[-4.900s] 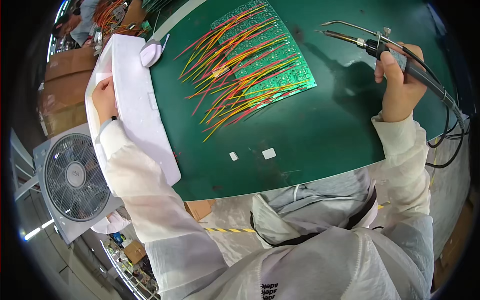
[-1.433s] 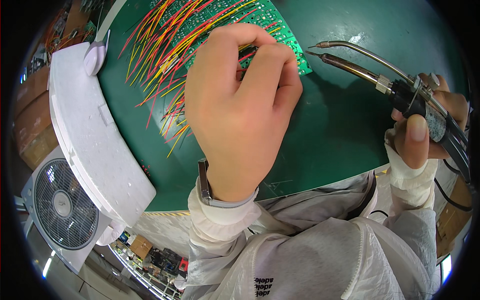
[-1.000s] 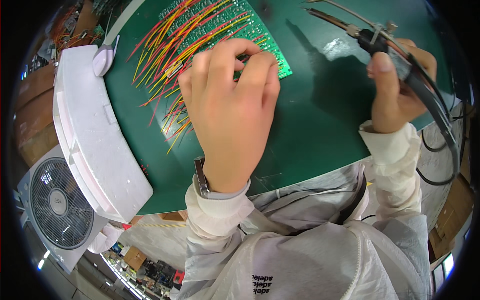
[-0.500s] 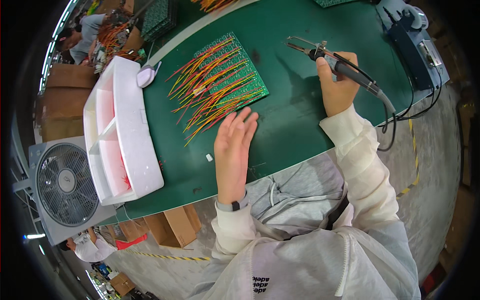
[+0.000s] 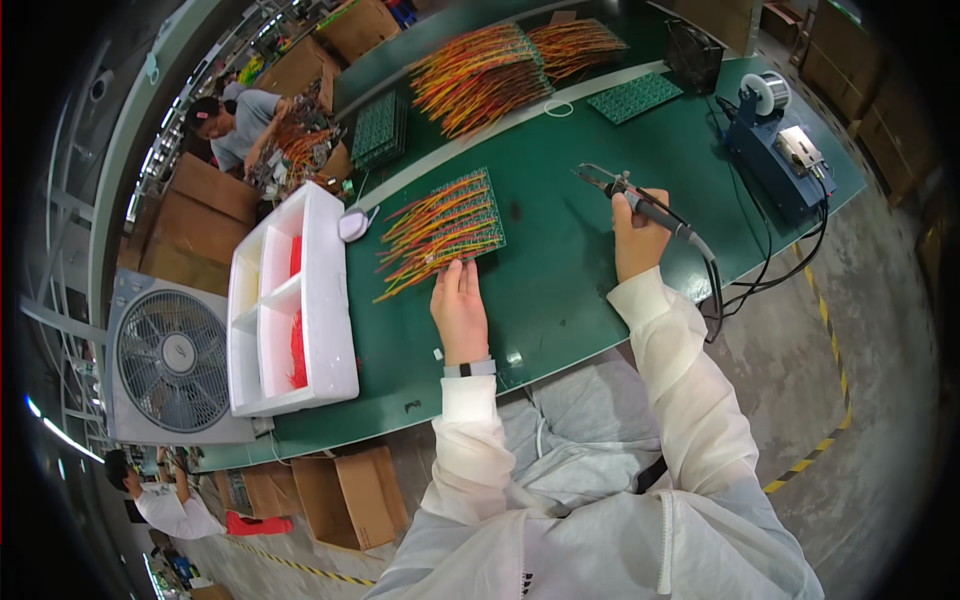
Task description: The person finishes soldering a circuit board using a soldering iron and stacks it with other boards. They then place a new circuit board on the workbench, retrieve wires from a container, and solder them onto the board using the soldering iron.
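My right hand (image 5: 641, 235) is wrapped round a soldering iron (image 5: 655, 212) fitted with a thin feed tube, its tip pointing left above the green table. The iron's cable trails off to the right. My left hand (image 5: 461, 315) has its fingers stretched out toward the near edge of a green circuit board panel (image 5: 484, 215), the fingertips at that edge; whether they grip it I cannot tell. Red and yellow wires (image 5: 425, 230) lie in rows across the panel and stick out past its left side. The iron is apart from the panel.
A white foam box (image 5: 335, 340) with red pieces stands at the left, beside a fan (image 5: 172, 358). Wired boards (image 5: 480, 80), a bare board panel (image 5: 634, 98) and stacked boards (image 5: 378, 132) lie behind. A blue solder feeder (image 5: 770, 165) with a spool stands right. Two other people are at left.
My view has shifted, showing more of the table's far side. My left hand has come to the panel's near edge, fingers closer together. The iron stays in my right hand.
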Demonstrator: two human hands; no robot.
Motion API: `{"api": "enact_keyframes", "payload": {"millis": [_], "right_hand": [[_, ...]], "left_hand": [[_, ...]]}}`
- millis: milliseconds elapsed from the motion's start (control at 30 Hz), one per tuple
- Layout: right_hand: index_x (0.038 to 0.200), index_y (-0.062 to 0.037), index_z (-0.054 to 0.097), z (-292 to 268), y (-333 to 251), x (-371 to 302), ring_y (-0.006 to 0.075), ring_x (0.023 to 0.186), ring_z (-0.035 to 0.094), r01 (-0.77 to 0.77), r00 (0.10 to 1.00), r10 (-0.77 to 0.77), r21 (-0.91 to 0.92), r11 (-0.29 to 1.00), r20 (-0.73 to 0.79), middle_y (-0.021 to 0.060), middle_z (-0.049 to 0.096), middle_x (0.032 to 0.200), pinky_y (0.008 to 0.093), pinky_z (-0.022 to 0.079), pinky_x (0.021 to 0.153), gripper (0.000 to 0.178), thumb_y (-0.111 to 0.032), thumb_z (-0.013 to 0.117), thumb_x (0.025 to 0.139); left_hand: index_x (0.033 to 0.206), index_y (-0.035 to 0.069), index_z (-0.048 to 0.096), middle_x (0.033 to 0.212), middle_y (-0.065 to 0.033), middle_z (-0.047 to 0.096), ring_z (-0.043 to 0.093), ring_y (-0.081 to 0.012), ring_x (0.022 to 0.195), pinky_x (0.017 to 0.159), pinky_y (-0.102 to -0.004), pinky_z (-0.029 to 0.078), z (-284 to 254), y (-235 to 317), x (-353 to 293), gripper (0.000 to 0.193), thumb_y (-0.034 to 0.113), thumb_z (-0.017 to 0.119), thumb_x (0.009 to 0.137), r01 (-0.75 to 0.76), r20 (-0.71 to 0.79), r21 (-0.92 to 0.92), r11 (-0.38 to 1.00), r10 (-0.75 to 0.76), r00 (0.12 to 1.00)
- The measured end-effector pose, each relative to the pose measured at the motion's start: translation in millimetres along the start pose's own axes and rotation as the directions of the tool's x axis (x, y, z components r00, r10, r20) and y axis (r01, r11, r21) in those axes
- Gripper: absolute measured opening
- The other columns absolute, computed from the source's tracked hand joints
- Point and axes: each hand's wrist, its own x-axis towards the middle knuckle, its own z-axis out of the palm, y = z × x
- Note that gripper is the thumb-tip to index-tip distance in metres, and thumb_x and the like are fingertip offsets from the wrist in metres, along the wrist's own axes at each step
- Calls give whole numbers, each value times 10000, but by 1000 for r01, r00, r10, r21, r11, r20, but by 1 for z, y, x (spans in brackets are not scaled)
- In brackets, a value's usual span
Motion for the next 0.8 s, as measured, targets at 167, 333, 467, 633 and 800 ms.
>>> {"api": "enact_keyframes", "payload": {"millis": [167,333,467,633,800], "right_hand": [[839,-8,447,5,-7,20,71,550,484,-75,984,103,183,980,-145,40,518,693,184,397,487,180,-46,590,735],[846,-15,428,3,-5,84,66,532,480,-2,921,72,181,983,-384,26,493,662,186,389,473,169,-51,567,758],[815,-20,433,14,14,123,50,548,459,38,925,22,151,988,-379,13,496,668,179,377,492,192,-109,596,765],[745,-29,457,5,31,144,66,539,449,66,927,-115,-146,987,-357,14,505,625,218,379,499,188,-141,608,756],[722,-29,462,21,25,138,63,498,450,88,957,-145,-223,971,-251,21,502,586,221,373,462,202,-159,615,733]], "left_hand": [[1015,-4,473,1015,-64,497,479,-184,981,933,-310,368,-5,23,6,205,-17,476,811,180,41,-33,983,-179,983],[1066,0,446,1057,-79,495,484,-184,990,925,-302,380,43,50,-21,255,-7,477,813,152,76,103,983,-160,984],[1094,2,425,1081,-82,496,484,-181,1006,922,-293,388,105,65,-21,282,5,480,817,47,146,251,967,-86,986],[1060,-20,434,1060,-102,501,487,-199,1008,943,-316,380,210,14,43,274,-30,502,795,47,368,230,972,-131,921],[975,-60,478,992,-142,518,506,-212,950,950,-332,390,279,-67,153,198,-83,491,778,248,503,108,963,-268,822]]}}
